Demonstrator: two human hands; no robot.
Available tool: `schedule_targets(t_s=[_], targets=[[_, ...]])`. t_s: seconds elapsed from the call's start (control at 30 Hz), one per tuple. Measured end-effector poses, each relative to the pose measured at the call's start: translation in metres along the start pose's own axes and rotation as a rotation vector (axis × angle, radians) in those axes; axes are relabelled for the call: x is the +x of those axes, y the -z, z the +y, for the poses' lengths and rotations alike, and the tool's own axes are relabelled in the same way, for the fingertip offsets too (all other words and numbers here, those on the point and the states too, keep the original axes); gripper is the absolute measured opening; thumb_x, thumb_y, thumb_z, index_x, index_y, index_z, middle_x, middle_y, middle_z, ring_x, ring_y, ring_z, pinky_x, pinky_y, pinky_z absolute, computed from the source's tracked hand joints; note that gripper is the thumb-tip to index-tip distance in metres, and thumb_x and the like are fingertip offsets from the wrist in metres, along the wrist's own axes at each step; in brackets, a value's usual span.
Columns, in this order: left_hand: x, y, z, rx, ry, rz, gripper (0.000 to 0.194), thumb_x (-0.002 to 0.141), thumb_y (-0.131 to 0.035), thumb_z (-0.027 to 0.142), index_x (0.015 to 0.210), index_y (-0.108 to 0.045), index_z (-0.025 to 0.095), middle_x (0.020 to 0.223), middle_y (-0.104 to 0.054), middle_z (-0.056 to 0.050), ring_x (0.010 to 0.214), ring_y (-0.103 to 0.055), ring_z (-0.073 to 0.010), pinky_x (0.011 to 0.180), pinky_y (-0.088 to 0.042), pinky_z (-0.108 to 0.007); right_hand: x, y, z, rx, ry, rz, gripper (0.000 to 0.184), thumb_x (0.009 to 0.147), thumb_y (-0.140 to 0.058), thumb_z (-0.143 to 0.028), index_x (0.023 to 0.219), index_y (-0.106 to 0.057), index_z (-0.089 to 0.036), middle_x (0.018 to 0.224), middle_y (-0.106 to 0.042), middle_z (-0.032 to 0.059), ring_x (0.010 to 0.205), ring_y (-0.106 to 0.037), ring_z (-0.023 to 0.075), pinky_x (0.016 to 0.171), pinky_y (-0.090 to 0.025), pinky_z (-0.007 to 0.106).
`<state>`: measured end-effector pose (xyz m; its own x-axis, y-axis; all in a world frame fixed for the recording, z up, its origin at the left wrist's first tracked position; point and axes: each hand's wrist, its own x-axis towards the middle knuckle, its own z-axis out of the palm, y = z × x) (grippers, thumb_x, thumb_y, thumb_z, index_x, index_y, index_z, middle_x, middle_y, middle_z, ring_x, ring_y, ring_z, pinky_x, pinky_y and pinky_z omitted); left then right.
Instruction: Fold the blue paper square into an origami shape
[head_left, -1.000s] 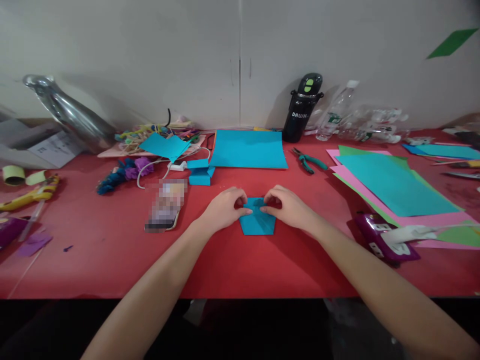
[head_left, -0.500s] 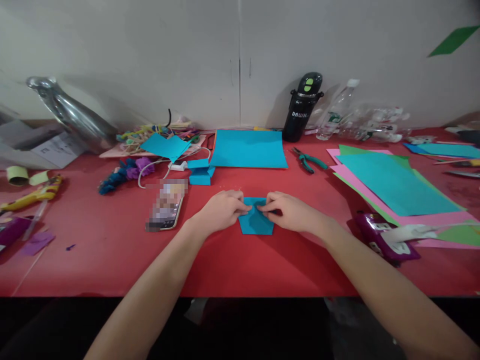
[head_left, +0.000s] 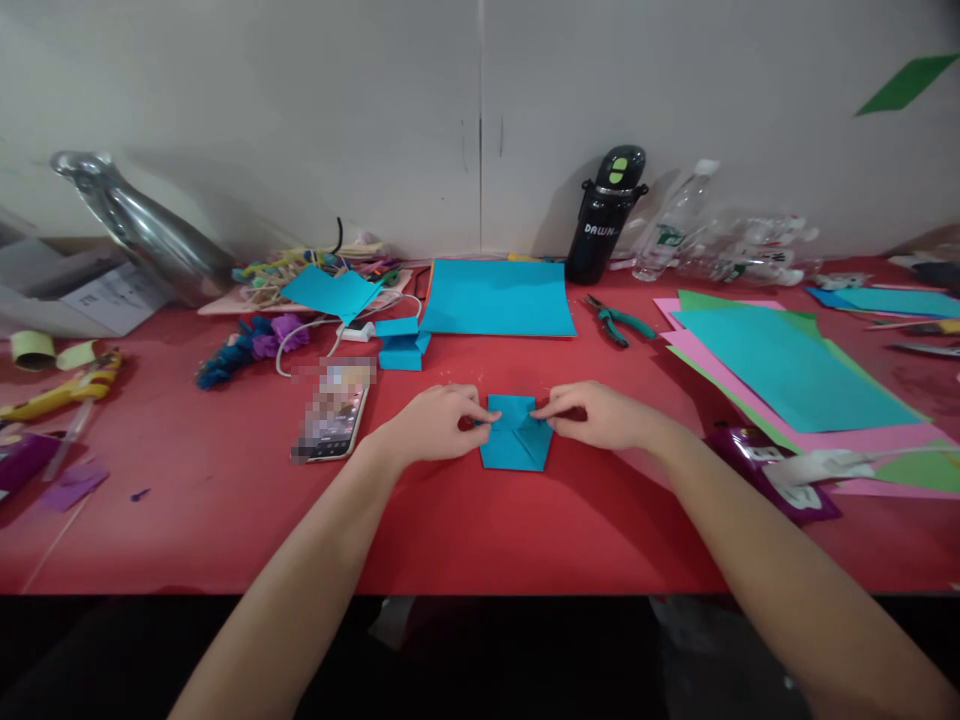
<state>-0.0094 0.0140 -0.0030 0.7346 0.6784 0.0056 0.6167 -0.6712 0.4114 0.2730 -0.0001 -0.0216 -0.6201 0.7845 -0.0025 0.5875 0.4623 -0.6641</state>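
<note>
A small folded sheet of blue paper (head_left: 514,445) lies on the red table, showing diagonal creases and a narrower far end. At its left edge, my left hand (head_left: 442,420) has forefinger and thumb closed on the paper, the other fingers curled. My right hand (head_left: 592,415) grips the opposite edge, its forefinger resting on the paper and its thumb lower at the side. The fingertips of the two hands are apart, so the paper's middle shows between them. Just beyond my left hand stands a folded blue paper piece (head_left: 403,345).
A phone (head_left: 335,410) lies left of my left hand. Beyond are blue sheets (head_left: 499,298), pliers (head_left: 616,322) and a black bottle (head_left: 606,220). Coloured paper (head_left: 802,365) and a purple packet (head_left: 776,475) are at right. A steel jug (head_left: 142,230) leans at far left.
Both hands have moved outward from the paper's middle towards its side edges. More of the creased surface shows now. The paper has hardly shifted.
</note>
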Motion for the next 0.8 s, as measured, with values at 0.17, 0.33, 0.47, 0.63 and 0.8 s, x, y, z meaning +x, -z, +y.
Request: schedule_targets(t_s=[0.17,0.33,0.47,0.63,0.8], targets=[[0.009,-0.014,0.0,-0.108,0.045,0.115,0.026,0.094,-0.059,0.04,0.088,-0.077,0.023,0.088,-0.067,-0.003,0.077,-0.063,-0.0171,0.067,-0.043,-0.029,0.006,-0.005,-0.002,0.037,-0.119,0.211,0.024,0.09,-0.062,-0.041,0.082,-0.074,-0.021,0.082,-0.069,0.0043,0.074,-0.063,0.0176,0.068,-0.046,0.031],[0.015,-0.025,-0.002,-0.202,0.147,0.189,0.019,0.085,-0.07,0.039,0.089,-0.068,0.021,0.087,-0.066,-0.002,0.078,-0.061,-0.0183,0.064,-0.042,-0.029,0.013,-0.021,-0.008,-0.067,-0.274,0.291,0.038,0.086,-0.064,-0.055,0.07,-0.061,-0.02,0.074,-0.066,0.0051,0.064,-0.055,0.0168,0.055,-0.036,0.03],[0.013,-0.026,-0.003,-0.204,0.236,0.226,0.028,0.08,-0.074,0.043,0.092,-0.062,0.02,0.091,-0.067,-0.003,0.082,-0.062,-0.0202,0.067,-0.045,-0.031,0.014,-0.027,-0.012,-0.029,-0.324,0.282,0.034,0.079,-0.072,-0.052,0.073,-0.061,-0.02,0.075,-0.065,0.0043,0.064,-0.054,0.0164,0.054,-0.036,0.03],[0.011,-0.024,0.0,-0.179,0.274,0.224,0.031,0.08,-0.072,0.044,0.095,-0.06,0.02,0.096,-0.067,-0.005,0.086,-0.063,-0.0224,0.07,-0.047,-0.034,0.015,-0.025,-0.008,0.307,-0.317,0.233,0.029,0.074,-0.077,-0.045,0.078,-0.065,-0.019,0.072,-0.063,0.0017,0.066,-0.055,0.0154,0.058,-0.042,0.029],[0.009,-0.022,-0.001,-0.202,0.285,0.234,0.039,0.079,-0.072,0.048,0.104,-0.059,0.02,0.102,-0.067,-0.006,0.091,-0.064,-0.0242,0.075,-0.048,-0.036,0.016,-0.022,-0.01,0.529,-0.311,0.277,0.027,0.072,-0.078,-0.04,0.081,-0.063,-0.019,0.081,-0.067,0.0031,0.074,-0.06,0.0165,0.068,-0.048,0.031]])
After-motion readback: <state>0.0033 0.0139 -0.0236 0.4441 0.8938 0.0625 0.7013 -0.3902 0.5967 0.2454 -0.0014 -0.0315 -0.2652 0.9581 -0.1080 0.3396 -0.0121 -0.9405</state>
